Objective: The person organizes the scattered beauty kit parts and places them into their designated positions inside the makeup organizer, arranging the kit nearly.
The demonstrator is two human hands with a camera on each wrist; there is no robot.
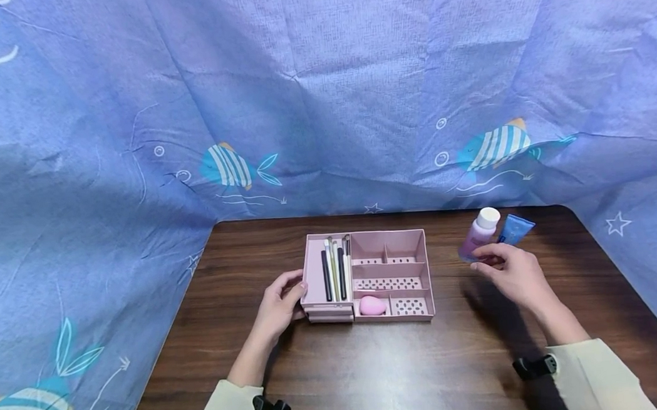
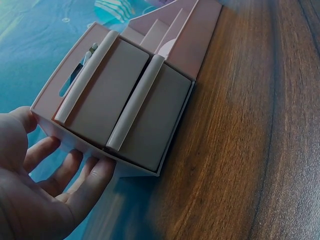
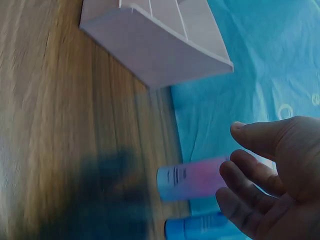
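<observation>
A pink desktop organizer (image 1: 360,269) stands on the table. My left hand (image 1: 278,305) holds its left side, thumb at the top corner and fingers against the side wall, as the left wrist view shows. Several makeup brushes (image 1: 337,270) lie on its flat top, and a pink makeup sponge (image 1: 372,305) sits in a front compartment. To the right, my right hand (image 1: 513,275) is beside a pink-purple bottle (image 1: 477,240) with a white cap. Its fingers are loosely bent and apart, with nothing between them. A blue tube (image 1: 514,230) stands right behind the bottle.
The organizer has two drawers (image 2: 107,87) at its front left, both closed. Dark wood table (image 1: 373,378) spreads around it. A blue fish-patterned cloth (image 1: 358,134) hangs behind the table and along both sides.
</observation>
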